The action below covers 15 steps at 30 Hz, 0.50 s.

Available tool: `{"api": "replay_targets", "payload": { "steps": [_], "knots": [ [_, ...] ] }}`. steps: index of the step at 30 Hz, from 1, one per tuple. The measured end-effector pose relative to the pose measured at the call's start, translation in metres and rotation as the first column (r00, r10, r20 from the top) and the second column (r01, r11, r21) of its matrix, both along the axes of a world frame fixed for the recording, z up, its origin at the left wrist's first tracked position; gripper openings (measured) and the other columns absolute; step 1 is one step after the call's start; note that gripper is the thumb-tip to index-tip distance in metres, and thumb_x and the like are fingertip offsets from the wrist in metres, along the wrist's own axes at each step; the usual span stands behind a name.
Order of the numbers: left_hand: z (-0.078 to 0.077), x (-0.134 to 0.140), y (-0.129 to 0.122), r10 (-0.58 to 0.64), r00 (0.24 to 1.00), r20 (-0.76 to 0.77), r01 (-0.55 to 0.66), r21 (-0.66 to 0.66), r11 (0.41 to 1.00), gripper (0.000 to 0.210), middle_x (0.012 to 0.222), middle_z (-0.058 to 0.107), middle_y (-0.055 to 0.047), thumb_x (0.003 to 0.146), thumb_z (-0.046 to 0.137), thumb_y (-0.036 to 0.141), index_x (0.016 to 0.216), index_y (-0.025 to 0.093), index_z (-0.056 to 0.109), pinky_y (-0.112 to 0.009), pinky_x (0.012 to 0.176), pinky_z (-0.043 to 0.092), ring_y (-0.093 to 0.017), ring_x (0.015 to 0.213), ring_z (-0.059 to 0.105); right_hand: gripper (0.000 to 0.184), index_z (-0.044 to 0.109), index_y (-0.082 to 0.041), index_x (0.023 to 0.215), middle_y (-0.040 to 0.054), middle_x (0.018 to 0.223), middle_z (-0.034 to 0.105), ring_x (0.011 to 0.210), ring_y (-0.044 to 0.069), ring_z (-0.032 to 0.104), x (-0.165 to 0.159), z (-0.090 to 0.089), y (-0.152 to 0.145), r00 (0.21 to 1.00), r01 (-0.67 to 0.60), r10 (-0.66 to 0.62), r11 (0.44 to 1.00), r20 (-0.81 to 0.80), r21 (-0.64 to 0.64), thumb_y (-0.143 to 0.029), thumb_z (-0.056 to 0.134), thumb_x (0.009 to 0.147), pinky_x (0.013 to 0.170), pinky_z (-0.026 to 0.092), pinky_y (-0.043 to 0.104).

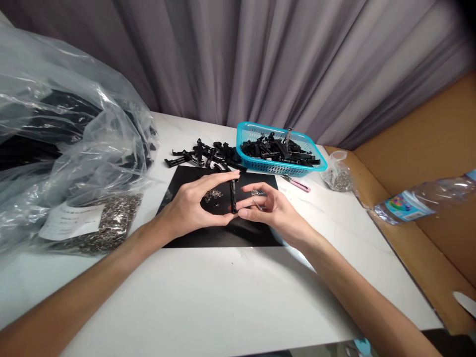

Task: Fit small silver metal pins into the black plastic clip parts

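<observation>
Upright above a black mat (193, 239), a slim black plastic part (233, 197) is held by its two ends between the thumb and fingers of my left hand (195, 201). My right hand (273, 208) is at the lower end of that part, its thumb and a finger pinched close against it. Whether a small piece sits in that pinch is too small to see. Two little heaps of small metal pieces lie on the mat, the left heap (213, 195) behind my left fingers and the right heap (256, 193) behind my right hand.
Behind the mat are loose black parts (208, 152) and a blue basket (282, 169) full of similar ones. A pink-handled cutter (299, 185) and a small bag of metal pieces (339, 177) lie right. Large plastic bags (111, 129) crowd the left; a bottle (420, 201) lies far right.
</observation>
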<state>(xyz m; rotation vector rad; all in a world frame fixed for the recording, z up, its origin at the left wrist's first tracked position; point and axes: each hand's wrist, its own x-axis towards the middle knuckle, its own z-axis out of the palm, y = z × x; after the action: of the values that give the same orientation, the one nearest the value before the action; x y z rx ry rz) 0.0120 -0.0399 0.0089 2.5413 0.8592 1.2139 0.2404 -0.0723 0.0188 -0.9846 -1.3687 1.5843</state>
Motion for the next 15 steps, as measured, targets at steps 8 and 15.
{"api": "replay_targets", "payload": {
  "steps": [8, 15],
  "knots": [
    [0.0013, 0.0017, -0.0015, 0.005, 1.0, 0.014, -0.006, 0.068, 0.998, 0.062, 0.125, 0.076, -0.008, 0.075, 0.081, 0.019, 0.135, 0.022, 0.064, -0.04, 0.1, 0.062, -0.026, 0.111, 0.074, 0.055, 0.057, -0.021, 0.109, 0.0032, 0.095, 0.078, 0.087, 0.017, 0.075, -0.0052, -0.004, -0.0007, 0.998, 0.034, -0.035, 0.999, 0.044, 0.025, -0.041, 0.092, 0.072, 0.085, 0.055, 0.034],
    [0.0011, 0.0032, -0.005, 0.017, 1.0, 0.017, -0.019, 0.103, 0.995, 0.06, 0.121, 0.077, -0.007, 0.075, 0.08, 0.019, 0.133, 0.022, 0.066, -0.039, 0.097, 0.063, -0.025, 0.109, 0.074, 0.056, 0.059, -0.021, 0.107, 0.0047, 0.096, 0.078, 0.092, 0.02, 0.073, -0.0057, -0.0048, -0.0015, 0.989, 0.05, -0.061, 0.996, 0.138, 0.079, -0.047, 0.092, 0.07, 0.086, 0.054, 0.038]
  ]
}}
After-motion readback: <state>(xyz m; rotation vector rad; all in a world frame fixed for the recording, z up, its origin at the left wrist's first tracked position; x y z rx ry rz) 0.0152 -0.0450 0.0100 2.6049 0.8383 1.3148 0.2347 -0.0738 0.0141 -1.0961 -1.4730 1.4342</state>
